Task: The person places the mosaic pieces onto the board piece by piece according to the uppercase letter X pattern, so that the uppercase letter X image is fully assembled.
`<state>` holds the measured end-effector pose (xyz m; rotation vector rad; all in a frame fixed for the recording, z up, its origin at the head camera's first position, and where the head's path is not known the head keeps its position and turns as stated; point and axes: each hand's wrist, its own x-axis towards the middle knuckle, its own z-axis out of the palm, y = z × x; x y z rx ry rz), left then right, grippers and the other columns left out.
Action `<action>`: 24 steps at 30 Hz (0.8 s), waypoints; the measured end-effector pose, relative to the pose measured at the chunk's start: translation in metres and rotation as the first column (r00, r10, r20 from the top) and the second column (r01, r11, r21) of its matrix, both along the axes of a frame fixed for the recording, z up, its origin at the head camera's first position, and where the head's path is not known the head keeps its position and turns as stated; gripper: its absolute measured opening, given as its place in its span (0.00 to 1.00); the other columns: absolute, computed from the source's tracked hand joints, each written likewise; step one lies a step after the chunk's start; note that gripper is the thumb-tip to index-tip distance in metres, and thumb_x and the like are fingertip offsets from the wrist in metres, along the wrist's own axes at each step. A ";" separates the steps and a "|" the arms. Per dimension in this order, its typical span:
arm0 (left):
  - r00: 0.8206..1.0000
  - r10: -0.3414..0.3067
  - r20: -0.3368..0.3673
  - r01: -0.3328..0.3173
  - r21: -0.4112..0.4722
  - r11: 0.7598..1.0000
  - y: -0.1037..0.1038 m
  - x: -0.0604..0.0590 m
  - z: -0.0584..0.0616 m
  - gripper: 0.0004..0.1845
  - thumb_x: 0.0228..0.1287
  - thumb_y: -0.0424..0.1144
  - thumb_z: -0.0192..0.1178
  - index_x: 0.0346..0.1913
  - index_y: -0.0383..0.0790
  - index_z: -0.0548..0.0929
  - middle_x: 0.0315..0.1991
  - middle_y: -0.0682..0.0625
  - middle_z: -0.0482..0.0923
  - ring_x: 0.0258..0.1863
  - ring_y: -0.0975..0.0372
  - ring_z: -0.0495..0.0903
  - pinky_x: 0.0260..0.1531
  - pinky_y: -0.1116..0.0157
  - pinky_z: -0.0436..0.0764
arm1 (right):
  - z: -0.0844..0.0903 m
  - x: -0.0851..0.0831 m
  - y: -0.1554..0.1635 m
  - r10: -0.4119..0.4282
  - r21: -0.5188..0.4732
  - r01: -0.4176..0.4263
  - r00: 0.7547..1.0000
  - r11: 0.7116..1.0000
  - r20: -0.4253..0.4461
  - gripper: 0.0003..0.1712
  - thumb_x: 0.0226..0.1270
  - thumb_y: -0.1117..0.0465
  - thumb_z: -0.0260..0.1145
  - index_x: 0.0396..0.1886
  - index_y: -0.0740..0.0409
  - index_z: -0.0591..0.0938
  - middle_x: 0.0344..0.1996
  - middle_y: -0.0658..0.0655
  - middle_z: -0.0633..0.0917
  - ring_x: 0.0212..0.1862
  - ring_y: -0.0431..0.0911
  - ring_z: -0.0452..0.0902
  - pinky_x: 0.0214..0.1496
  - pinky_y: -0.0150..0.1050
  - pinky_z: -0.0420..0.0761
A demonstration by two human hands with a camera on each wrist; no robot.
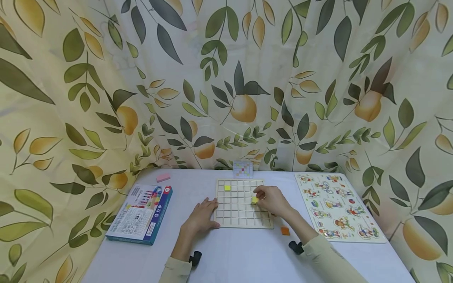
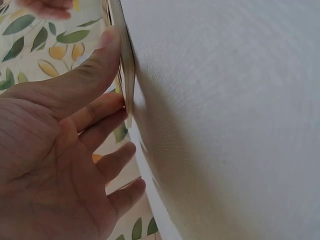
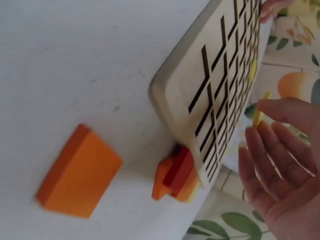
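A wooden grid board (image 1: 233,214) with square cells lies on the table in the head view. My right hand (image 1: 272,201) pinches a yellow square tile (image 3: 258,116) between thumb and fingertips, over the right part of the board. Another yellow tile (image 1: 227,188) lies in a cell near the top left. My left hand (image 1: 201,216) rests at the board's left edge, thumb and fingers extended and touching its side. An orange square tile (image 1: 285,231) lies on the table off the board's lower right corner. Beside the board's right edge, the right wrist view shows a red tile (image 3: 180,171) among orange ones.
A blue-edged box (image 1: 139,214) lies at the left, with a pink block (image 1: 163,177) behind it. A small coloured pattern card (image 1: 243,169) stands behind the board. At the right lies a white board with cartoon figures (image 1: 339,208). A patterned curtain (image 1: 226,98) hangs behind the table.
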<state>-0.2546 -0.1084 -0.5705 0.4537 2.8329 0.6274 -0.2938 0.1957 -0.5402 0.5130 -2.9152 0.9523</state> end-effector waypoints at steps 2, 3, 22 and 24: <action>1.000 0.003 0.001 -0.003 -0.005 1.000 0.000 -0.001 0.000 0.45 0.56 0.48 0.79 0.76 0.41 0.72 0.80 0.49 0.63 0.83 0.50 0.52 0.80 0.42 0.53 | 0.000 -0.007 -0.006 0.003 -0.007 -0.003 1.000 1.000 0.000 0.23 0.52 0.71 0.79 0.50 0.62 0.88 0.34 0.51 0.88 0.38 0.42 0.83 0.44 0.43 0.86; 1.000 0.003 -0.001 -0.003 -0.004 1.000 0.000 -0.001 0.000 0.45 0.56 0.48 0.79 0.76 0.41 0.72 0.80 0.48 0.64 0.83 0.50 0.53 0.80 0.42 0.53 | 0.000 -0.010 -0.009 0.004 -0.003 -0.004 1.000 1.000 0.000 0.23 0.52 0.71 0.78 0.50 0.62 0.88 0.34 0.51 0.88 0.38 0.42 0.83 0.45 0.44 0.86; 0.999 -0.004 0.033 0.002 0.041 0.999 -0.001 -0.002 0.001 0.45 0.56 0.46 0.79 0.76 0.40 0.72 0.81 0.47 0.62 0.83 0.48 0.51 0.80 0.42 0.53 | -0.021 -0.049 -0.058 0.067 0.003 -0.067 0.998 0.998 0.002 0.22 0.54 0.70 0.77 0.51 0.60 0.88 0.35 0.51 0.89 0.36 0.40 0.83 0.43 0.42 0.86; 0.999 0.000 0.040 -0.001 0.046 0.999 0.000 -0.002 0.001 0.45 0.57 0.46 0.79 0.76 0.40 0.72 0.81 0.48 0.62 0.83 0.49 0.51 0.80 0.43 0.52 | -0.022 -0.052 -0.061 0.064 0.004 -0.064 0.998 0.998 0.004 0.21 0.54 0.70 0.77 0.50 0.59 0.88 0.36 0.51 0.89 0.37 0.41 0.84 0.43 0.42 0.86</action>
